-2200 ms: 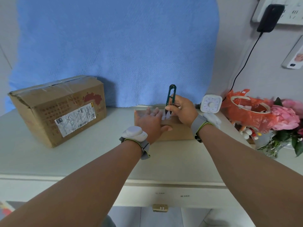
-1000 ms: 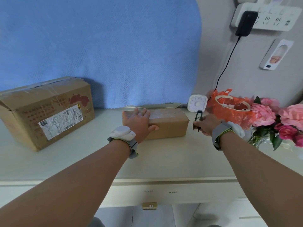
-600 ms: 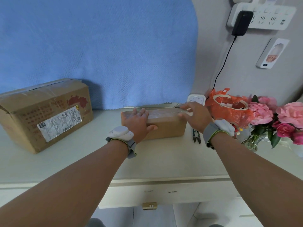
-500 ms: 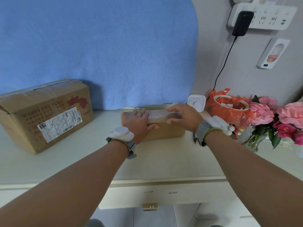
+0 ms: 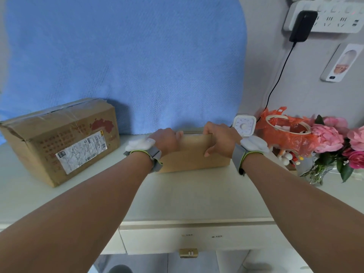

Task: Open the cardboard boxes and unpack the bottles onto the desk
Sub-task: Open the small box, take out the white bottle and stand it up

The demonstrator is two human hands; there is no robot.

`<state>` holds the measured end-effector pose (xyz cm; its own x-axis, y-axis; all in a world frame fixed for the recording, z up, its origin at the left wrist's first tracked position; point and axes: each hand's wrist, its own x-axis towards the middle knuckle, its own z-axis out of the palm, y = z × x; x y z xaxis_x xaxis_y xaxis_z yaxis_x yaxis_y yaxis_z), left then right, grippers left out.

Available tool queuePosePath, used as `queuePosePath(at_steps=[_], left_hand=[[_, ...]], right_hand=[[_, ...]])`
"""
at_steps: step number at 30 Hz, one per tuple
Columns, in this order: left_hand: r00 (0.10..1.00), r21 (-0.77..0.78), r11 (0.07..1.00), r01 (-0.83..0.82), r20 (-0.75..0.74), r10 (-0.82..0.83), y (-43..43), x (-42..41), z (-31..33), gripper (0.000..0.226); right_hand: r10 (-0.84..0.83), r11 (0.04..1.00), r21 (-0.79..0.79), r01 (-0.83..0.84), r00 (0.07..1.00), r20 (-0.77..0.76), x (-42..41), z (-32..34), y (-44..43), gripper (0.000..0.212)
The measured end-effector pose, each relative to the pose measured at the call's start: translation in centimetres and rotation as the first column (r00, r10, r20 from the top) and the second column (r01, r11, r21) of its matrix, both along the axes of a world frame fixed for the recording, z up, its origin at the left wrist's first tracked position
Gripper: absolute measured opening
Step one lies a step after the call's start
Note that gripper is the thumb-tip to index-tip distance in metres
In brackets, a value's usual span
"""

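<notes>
A small brown cardboard box (image 5: 194,154) lies on the white desk (image 5: 187,196) near its back edge. My left hand (image 5: 167,140) grips the box's top at the left end, fingers curled over the far side. At the right end my right hand (image 5: 220,140) holds the top the same way, thumb on the front face. A larger taped cardboard box (image 5: 61,140) with a white shipping label stands at the left. No bottles are visible. The scissors are hidden behind my right wrist.
A white timer (image 5: 244,126) stands behind the small box. An orange plastic bag (image 5: 285,134) and pink flowers in a glass vase (image 5: 338,146) fill the right side. A blue cloth (image 5: 126,62) hangs behind the desk. A drawer (image 5: 189,239) sits below the front edge.
My right hand laid the green scissors on the desk to the right of the small box, then moved onto the box top. Both hands now curl over its top edges.
</notes>
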<state>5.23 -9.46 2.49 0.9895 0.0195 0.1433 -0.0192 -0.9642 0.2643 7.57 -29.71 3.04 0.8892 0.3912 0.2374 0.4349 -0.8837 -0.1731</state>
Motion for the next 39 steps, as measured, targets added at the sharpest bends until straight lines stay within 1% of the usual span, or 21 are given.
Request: queuePosePath(at_steps=[2, 4, 6, 8, 11, 12, 14, 17, 19, 21, 23, 25, 27, 29, 30, 31, 33, 34, 35, 36, 39], left_hand=[[0.999, -0.056, 0.997, -0.048, -0.028, 0.047, 0.1, 0.1, 0.6, 0.053], [0.995, -0.154, 0.985, -0.072, -0.085, 0.06, 0.2, 0.4, 1.1, 0.06], [0.99, -0.201, 0.978, -0.06, -0.141, 0.032, 0.4, 0.7, 1.9, 0.055], [0.983, -0.191, 0.98, -0.053, -0.184, 0.018, 0.5, 0.7, 2.4, 0.042], [0.974, -0.177, 0.983, -0.043, -0.229, 0.002, 0.5, 0.5, 2.5, 0.04], [0.973, -0.159, 0.987, -0.015, -0.231, -0.022, 0.5, 0.4, 2.3, 0.042], [0.971, -0.118, 0.992, 0.05, -0.226, -0.076, 0.5, 0.2, 2.0, 0.047], [0.964, -0.088, 0.99, 0.107, -0.233, -0.125, 0.6, -0.3, 1.5, 0.057], [0.957, -0.035, 0.986, 0.162, -0.238, -0.165, 0.7, -0.4, 1.0, 0.061], [0.954, -0.031, 0.982, 0.188, -0.233, -0.19, 0.8, -0.7, 0.4, 0.066], [0.95, -0.004, 0.978, 0.206, -0.24, -0.201, 1.0, -1.1, -0.3, 0.079], [0.955, 0.027, 0.978, 0.207, -0.221, -0.196, 1.0, -1.4, -0.9, 0.088], [0.963, -0.004, 0.98, 0.2, -0.181, -0.197, 1.0, -1.5, -1.5, 0.091], [0.97, -0.033, 0.98, 0.196, -0.139, -0.198, 1.1, -1.7, -2.0, 0.093], [0.974, -0.037, 0.98, 0.194, -0.114, -0.197, 1.1, -1.8, -2.2, 0.094], [0.977, -0.035, 0.981, 0.193, -0.083, -0.196, 1.1, -1.9, -2.5, 0.095], [0.979, -0.025, 0.979, 0.2, -0.027, -0.201, 1.2, -2.0, -2.9, 0.097], [0.978, -0.031, 0.978, 0.208, -0.009, -0.208, 1.2, -2.0, -2.9, 0.098], [0.977, -0.043, 0.976, 0.214, -0.001, -0.214, 1.3, -2.0, -2.9, 0.099], [0.975, -0.059, 0.974, 0.22, 0.0, -0.22, 1.3, -2.0, -2.9, 0.1], [0.975, -0.129, 0.966, 0.223, 0.009, -0.224, 1.4, -1.9, -2.5, 0.104]], right_hand=[[-0.013, 1.0, -0.021, 0.014, 0.999, 0.049, -0.3, -0.2, 0.1, 0.056], [-0.026, 0.998, -0.06, 0.031, 0.996, 0.088, -0.6, -0.4, 0.3, 0.053], [-0.022, 0.998, -0.057, 0.029, 0.992, 0.121, -0.9, -0.5, 0.2, 0.046], [-0.006, 1.0, -0.016, 0.009, 0.989, 0.147, -1.2, -0.8, -0.1, 0.041], [0.005, 0.998, 0.065, -0.013, 0.992, 0.124, -1.7, -1.1, -0.6, 0.034], [0.01, 0.994, 0.108, -0.021, 0.995, 0.103, -1.8, -1.0, -0.7, 0.033], [0.024, 0.979, 0.202, -0.035, 0.998, 0.058, -2.2, -0.8, -0.7, 0.037], [0.029, 0.972, 0.234, -0.028, 1.0, 0.001, -2.9, -0.3, -0.6, 0.039], [0.033, 0.972, 0.234, -0.018, 0.998, -0.061, -3.1, -0.2, -0.7, 0.031], [0.064, 0.96, 0.278, -0.03, 0.991, -0.114, -3.3, -0.3, -0.8, 0.019], [0.104, 0.939, 0.339, -0.057, 0.987, -0.123, -3.5, -0.7, -1.0, 0.017], [0.104, 0.907, 0.42, -0.044, 0.987, -0.121, -3.7, -1.3, -1.1, 0.021], [0.021, 0.885, 0.466, 0.018, 0.997, -0.078, -3.9, -2.0, -1.2, 0.035], [-0.166, 0.888, 0.44, 0.138, 0.986, 0.026, -3.8, -3.0, -1.5, 0.047], [-0.256, 0.861, 0.463, 0.211, 0.966, 0.036, -3.9, -3.6, -1.8, 0.052], [-0.31, 0.812, 0.522, 0.261, 0.951, 0.008, -4.0, -4.1, -2.0, 0.055], [-0.345, 0.703, 0.644, 0.302, 0.937, -0.062, -3.8, -4.7, -2.5, 0.056], [-0.36, 0.672, 0.671, 0.314, 0.93, -0.075, -3.6, -4.8, -2.8, 0.056], [-0.379, 0.661, 0.672, 0.334, 0.922, -0.085, -3.4, -4.7, -3.0, 0.057], [-0.396, 0.67, 0.652, 0.354, 0.914, -0.089, -3.1, -4.5, -3.1, 0.059], [-0.388, 0.755, 0.549, 0.358, 0.919, -0.065, -2.1, -3.7, -2.9, 0.063]])
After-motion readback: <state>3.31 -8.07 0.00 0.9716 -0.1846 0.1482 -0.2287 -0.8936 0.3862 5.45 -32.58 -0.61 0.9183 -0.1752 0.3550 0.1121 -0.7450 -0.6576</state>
